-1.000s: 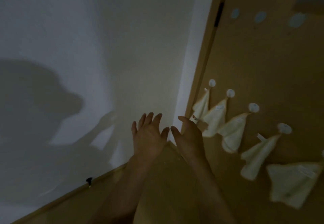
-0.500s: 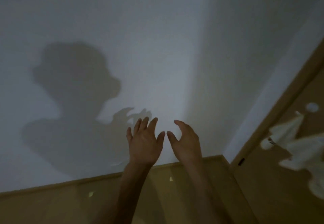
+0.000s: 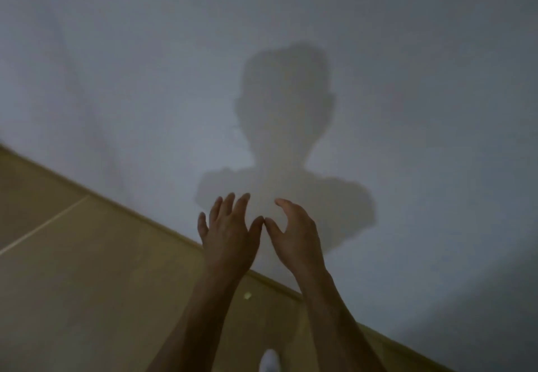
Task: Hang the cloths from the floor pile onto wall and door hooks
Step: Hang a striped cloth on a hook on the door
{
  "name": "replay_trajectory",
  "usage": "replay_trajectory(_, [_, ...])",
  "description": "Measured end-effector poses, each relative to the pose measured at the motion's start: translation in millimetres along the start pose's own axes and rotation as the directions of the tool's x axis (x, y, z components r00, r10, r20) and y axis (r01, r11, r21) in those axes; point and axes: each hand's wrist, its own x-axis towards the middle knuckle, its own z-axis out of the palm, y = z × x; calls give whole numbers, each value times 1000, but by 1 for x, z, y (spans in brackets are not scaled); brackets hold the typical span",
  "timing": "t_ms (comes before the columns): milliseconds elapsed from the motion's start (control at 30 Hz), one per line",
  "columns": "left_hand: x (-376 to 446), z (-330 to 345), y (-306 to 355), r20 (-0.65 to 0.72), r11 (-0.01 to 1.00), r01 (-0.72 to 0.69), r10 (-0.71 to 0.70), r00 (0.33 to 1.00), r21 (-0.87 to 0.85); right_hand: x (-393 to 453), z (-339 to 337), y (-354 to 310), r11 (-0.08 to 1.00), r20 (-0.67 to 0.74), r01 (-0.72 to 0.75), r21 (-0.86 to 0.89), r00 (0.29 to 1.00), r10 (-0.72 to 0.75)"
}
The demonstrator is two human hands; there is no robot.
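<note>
Both my hands are raised side by side in front of a bare white wall (image 3: 145,65). My left hand (image 3: 227,234) has its fingers spread and straight and holds nothing. My right hand (image 3: 294,234) has loosely curved fingers and is also empty. The two thumbs nearly touch. No cloths, hooks or door are in view now.
A wooden floor (image 3: 87,284) meets the wall along a skirting strip (image 3: 163,223) running diagonally from the left edge to the lower right. A small pale scrap (image 3: 247,295) lies on the floor. A white thing (image 3: 269,360) shows at the bottom edge. My shadow falls on the wall.
The view has swung left, away from the door with its hung cloths, which have left the frame. Both hands stay raised and empty, close together.
</note>
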Motion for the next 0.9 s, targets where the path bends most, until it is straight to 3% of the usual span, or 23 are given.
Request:
replay_trajectory(267, [76,-42,-89,-171,959,284,-277,946,22,96,99,-80,969,201,239,65,948,-247])
replay_trajectory(567, [178,-76,-155,-328,878,476,-439,836,38,206,180,-155,907,330,392,152,845,-420])
replay_trajectory(900, [225,-109,-256,-419,759,651,-590,690,3,253,278,-235,841,468,493,223,703,-536])
